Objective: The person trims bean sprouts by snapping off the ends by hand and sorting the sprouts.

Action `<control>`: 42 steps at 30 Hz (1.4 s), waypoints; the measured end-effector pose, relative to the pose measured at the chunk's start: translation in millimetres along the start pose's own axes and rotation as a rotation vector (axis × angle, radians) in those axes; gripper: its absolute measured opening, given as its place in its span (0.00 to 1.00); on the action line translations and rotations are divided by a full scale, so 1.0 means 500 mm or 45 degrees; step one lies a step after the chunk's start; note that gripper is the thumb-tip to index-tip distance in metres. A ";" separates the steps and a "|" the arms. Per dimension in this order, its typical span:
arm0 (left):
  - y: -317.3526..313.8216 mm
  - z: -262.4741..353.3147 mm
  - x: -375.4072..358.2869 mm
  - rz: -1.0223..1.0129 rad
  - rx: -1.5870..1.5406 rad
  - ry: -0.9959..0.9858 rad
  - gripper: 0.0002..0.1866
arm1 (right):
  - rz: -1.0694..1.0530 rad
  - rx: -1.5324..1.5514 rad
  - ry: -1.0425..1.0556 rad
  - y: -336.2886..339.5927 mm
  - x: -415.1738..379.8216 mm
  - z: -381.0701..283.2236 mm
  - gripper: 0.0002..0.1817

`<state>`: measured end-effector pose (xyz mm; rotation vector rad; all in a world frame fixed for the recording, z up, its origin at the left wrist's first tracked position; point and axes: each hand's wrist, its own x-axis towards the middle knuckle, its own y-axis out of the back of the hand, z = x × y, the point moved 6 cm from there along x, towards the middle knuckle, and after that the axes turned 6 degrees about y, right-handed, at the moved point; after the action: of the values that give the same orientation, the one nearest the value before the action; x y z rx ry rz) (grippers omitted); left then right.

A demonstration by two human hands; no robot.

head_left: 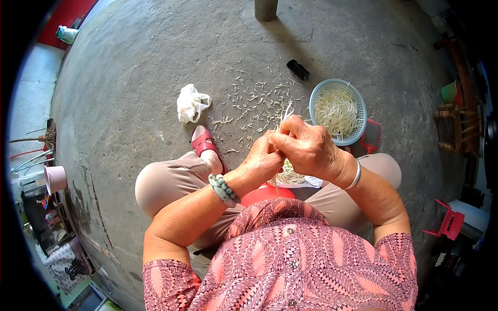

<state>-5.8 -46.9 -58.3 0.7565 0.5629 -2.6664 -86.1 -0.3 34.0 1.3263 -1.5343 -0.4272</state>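
Observation:
My left hand (263, 158) and my right hand (307, 147) meet in front of my lap, fingers closed and pressed together. Pale bean sprouts (287, 112) stick out above the knuckles of my right hand. A few thin strands hang beneath my left hand, while the fingertips of both hands are mostly hidden. Directly below lies a heap of bean sprouts (290, 175), partly covered by my hands, with white plastic at its edge. Something smooth and red (264, 194) shows between my legs. Ahead on the right, a light-blue colander (312, 103) holds many pale sprouts.
Small sprout scraps (254, 106) are scattered over the concrete floor (140, 67). A crumpled white plastic bag (192, 103) lies left of them, and a black object (298, 69) lies beyond. Beside the colander is a red-framed item (371, 136). A red stool (450, 220) stands far right.

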 end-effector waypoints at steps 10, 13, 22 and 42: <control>0.011 -0.020 0.004 0.009 0.024 -0.046 0.09 | -0.047 0.052 0.027 -0.005 -0.002 -0.004 0.09; 0.008 -0.008 -0.002 0.034 -0.057 -0.005 0.10 | -0.047 0.043 -0.003 0.002 -0.006 0.005 0.08; 0.019 -0.006 -0.006 0.112 -0.020 0.015 0.15 | 0.021 0.118 -0.037 0.006 -0.016 0.026 0.07; 0.017 -0.016 -0.001 0.011 -0.044 0.081 0.15 | 0.013 0.579 -0.694 0.004 -0.031 0.068 0.02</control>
<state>1.6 -50.7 -66.7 0.8348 0.6186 -2.6256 -117.7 2.8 14.3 1.6321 -2.1841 -0.4756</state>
